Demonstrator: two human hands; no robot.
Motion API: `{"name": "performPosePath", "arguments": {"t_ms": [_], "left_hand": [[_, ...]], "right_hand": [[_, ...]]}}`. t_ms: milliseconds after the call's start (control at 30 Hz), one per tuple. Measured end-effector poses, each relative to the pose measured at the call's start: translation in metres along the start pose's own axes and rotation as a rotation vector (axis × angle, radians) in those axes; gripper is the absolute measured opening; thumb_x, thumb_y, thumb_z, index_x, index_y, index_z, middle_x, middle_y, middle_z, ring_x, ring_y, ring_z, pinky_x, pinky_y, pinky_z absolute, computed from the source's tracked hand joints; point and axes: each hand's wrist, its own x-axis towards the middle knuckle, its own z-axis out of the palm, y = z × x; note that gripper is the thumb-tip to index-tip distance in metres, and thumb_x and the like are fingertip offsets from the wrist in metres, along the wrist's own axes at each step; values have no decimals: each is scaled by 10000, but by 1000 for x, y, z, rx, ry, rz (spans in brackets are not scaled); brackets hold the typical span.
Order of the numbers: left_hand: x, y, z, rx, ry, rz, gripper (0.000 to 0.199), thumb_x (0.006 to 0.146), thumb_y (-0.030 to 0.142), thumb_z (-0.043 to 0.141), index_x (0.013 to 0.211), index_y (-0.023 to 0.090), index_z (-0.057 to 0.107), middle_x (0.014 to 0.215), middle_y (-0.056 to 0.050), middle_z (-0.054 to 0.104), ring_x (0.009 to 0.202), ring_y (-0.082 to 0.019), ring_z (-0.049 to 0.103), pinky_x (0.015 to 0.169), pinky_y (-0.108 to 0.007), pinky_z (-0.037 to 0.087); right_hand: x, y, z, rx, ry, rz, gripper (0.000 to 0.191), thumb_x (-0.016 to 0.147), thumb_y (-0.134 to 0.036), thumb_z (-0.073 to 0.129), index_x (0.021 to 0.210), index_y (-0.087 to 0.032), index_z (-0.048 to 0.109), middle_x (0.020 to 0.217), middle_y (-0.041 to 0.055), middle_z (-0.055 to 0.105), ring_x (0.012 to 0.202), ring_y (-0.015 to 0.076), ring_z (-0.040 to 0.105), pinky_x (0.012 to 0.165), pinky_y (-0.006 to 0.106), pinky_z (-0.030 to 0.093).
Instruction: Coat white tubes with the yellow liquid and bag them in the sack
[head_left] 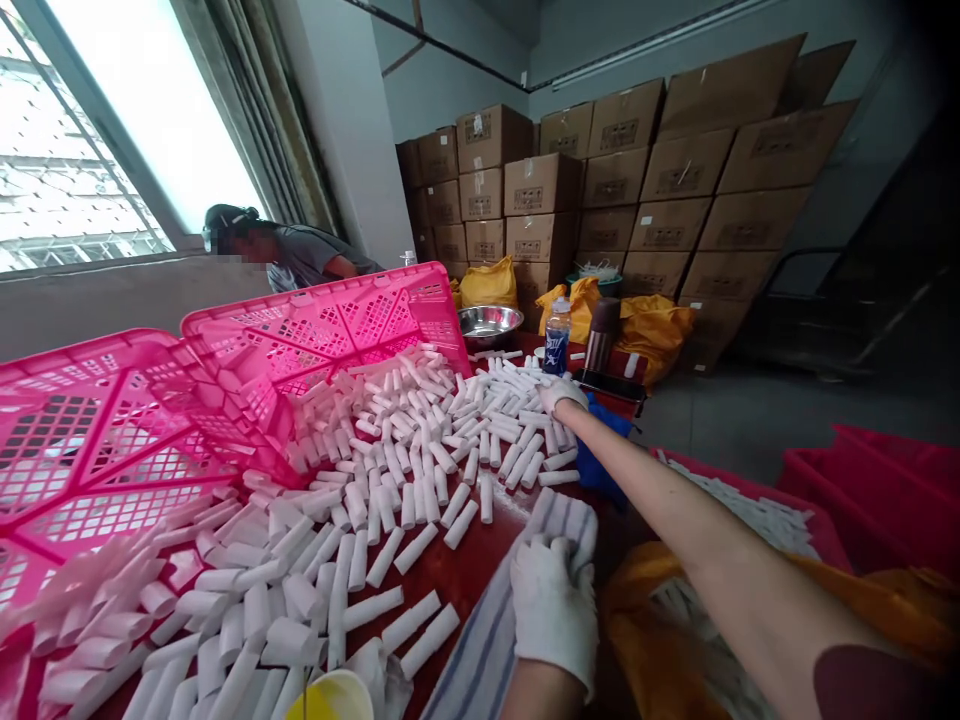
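White tubes (pixel 435 470) lie heaped across a red table. My left hand (pixel 553 605), in a white glove, is low in the middle, its fingers curled round a grey-and-white striped towel (pixel 480 630). My right arm reaches forward, and my gloved right hand (pixel 562 394) is at the right edge of the heap, touching or just over the tubes; its fingertips are too small to make out, as is anything in them. A blue cloth (pixel 600 455) hangs at the table edge beneath my right forearm.
Pink baskets (pixel 330 325) line the left side. At the back are a bottle (pixel 556 338), a thermos (pixel 601 337) and a metal bowl (pixel 489 322). A yellow cup (pixel 337 697) is in front. A person (pixel 300 252) bends behind the baskets. Cartons (pixel 544 187) are stacked behind.
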Motion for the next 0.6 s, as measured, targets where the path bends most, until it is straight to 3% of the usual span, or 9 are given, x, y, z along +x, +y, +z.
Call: {"name": "performPosePath", "arguments": {"t_ms": [100, 200, 267, 367, 467, 600], "left_hand": [[1, 3, 1, -11, -2, -39, 145, 773, 254, 581, 881, 232, 675, 905, -75, 616, 862, -246, 531, 773, -397, 426], [1, 5, -1, -10, -13, -56, 150, 775, 255, 584, 893, 247, 676, 902, -73, 616, 851, -249, 529, 758, -403, 426], [1, 5, -2, -6, -19, -53, 151, 777, 256, 584, 898, 255, 675, 896, -68, 617, 850, -251, 526, 755, -406, 425], [-1, 3, -1, 2, -4, -50, 134, 789, 249, 566, 874, 252, 670, 884, -64, 618, 850, -251, 526, 756, -407, 420], [-3, 2, 2, 5, 5, -55, 135, 794, 248, 552, 861, 247, 669, 887, -70, 621, 845, -250, 534, 758, -414, 421], [-3, 0, 7, -5, -11, -103, 170, 792, 298, 554, 903, 278, 681, 922, -83, 633, 868, -264, 560, 779, -442, 446]], "right_hand": [[24, -9, 8, -118, -78, 123, 462, 866, -482, 549, 1057, -67, 617, 1072, 169, 629, 980, 220, 604, 836, 348, 477], [20, -24, 35, -192, -163, 130, 547, 784, -512, 626, 987, -5, 657, 1066, 262, 629, 1030, 310, 598, 812, 345, 461], [5, -34, 55, -208, -228, 82, 531, 750, -515, 658, 960, -29, 675, 1072, 260, 634, 1032, 334, 599, 806, 359, 469], [-18, -48, 74, -162, -341, -52, 466, 774, -527, 632, 937, -94, 688, 962, 168, 687, 902, 260, 644, 741, 310, 494], [-19, -56, 72, -101, -370, -171, 391, 857, -494, 555, 1008, -147, 654, 925, 70, 683, 802, 167, 641, 714, 277, 513], [28, -64, 47, -94, -268, -227, 346, 906, -413, 523, 1105, -136, 585, 1083, 63, 607, 938, 185, 602, 820, 366, 517]]}}
